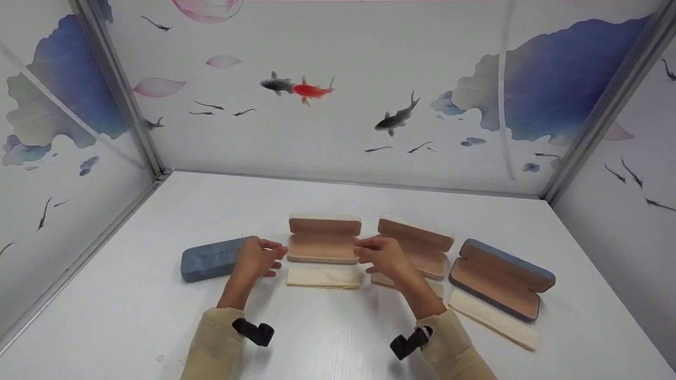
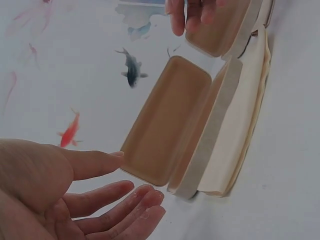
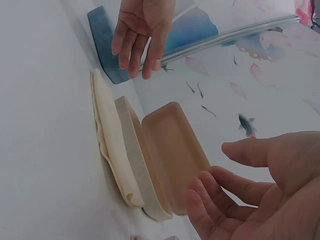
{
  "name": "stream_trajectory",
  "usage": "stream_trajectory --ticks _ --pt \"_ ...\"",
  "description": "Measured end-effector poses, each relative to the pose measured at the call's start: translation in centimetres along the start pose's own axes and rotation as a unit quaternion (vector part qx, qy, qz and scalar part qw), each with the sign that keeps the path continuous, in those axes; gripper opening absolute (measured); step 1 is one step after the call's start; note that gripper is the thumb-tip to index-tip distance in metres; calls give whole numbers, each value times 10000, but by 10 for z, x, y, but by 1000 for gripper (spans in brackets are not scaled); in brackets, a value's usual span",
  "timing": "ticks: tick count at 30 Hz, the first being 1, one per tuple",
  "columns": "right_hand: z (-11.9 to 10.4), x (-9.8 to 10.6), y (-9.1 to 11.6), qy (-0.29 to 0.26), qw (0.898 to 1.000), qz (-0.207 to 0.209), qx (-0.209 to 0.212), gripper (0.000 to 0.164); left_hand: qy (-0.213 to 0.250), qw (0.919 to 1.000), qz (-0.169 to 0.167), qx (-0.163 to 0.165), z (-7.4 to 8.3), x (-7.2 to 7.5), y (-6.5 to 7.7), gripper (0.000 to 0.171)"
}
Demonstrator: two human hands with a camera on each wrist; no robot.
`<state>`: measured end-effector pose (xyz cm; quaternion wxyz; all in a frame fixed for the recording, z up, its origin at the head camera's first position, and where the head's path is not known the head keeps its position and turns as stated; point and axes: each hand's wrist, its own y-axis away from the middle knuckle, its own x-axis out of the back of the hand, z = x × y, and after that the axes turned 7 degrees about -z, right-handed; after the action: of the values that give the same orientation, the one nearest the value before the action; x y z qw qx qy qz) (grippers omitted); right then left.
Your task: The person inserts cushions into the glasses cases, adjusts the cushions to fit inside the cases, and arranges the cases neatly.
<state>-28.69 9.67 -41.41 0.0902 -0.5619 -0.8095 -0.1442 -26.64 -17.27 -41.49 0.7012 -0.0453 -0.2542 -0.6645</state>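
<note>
An open glasses case (image 1: 323,248) with a tan lining stands in the middle of the table, its lid tipped back. My left hand (image 1: 259,258) is at its left end, fingers loosely extended and holding nothing, overlapping a closed blue glasses case (image 1: 211,259) in the head view. At the right end is my right hand (image 1: 385,257), fingers relaxed, also holding nothing; it partly hides a second open case (image 1: 430,261). A folded cream cloth (image 1: 324,277) lies just in front of the middle case. Both wrist views show the thumbs apart from the fingers beside the case (image 2: 165,120).
Farther right stands an open blue case (image 1: 496,285) with a folded cloth (image 1: 494,319) before it. Another cloth (image 1: 383,281) lies partly behind my right wrist. White panels (image 1: 338,153) printed with fish and petals close off the table's back and sides.
</note>
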Motion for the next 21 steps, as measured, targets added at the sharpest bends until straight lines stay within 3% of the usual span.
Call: stream_trajectory --ticks 12,21 --pt "24 -13 -5 525 9967 -37 -619 22 -395 9979 -286 434 -14 -10 -3 39" --pt "28 -14 -4 623 9955 19 -719 25 -357 9978 -500 260 -18 -17 -6 34"
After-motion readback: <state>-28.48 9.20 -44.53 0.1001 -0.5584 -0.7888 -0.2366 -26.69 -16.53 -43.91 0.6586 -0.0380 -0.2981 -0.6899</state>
